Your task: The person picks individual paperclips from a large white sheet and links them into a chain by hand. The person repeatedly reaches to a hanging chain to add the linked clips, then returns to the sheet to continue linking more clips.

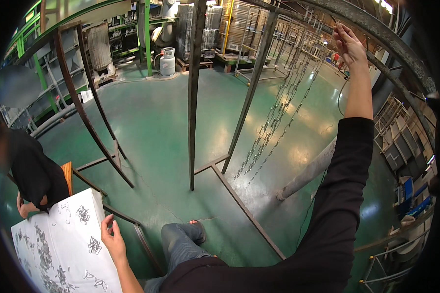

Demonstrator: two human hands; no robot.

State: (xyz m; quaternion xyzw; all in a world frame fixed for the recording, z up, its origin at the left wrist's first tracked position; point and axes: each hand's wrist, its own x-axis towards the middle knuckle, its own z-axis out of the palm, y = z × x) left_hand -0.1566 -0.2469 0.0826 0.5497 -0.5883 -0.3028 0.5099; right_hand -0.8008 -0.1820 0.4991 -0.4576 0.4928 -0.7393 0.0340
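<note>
My right hand (349, 46) is raised at the upper right, close to a dark overhead metal bar (386, 34). Its thumb and fingers are pinched together; what they hold, if anything, is too small to make out. Several hanging strands of small linked metal pieces (274, 127) dangle left of that hand. At the lower left, my left hand (113, 239) is open at the edge of a white-covered table (76, 244), fingers slightly bent and nothing visible in them. Small dark metal pieces (44, 249) lie scattered there, with tangled clumps of dark wire-like pieces (94, 245) nearest my left hand.
A person in black (34, 166) sits at the table's far left. Upright metal frame posts (194, 97) and a floor bar (249, 212) stand ahead. A thick grey pipe (308, 171) slants near my right arm. A gas cylinder (167, 63) and wheeled racks (259, 68) stand farther back.
</note>
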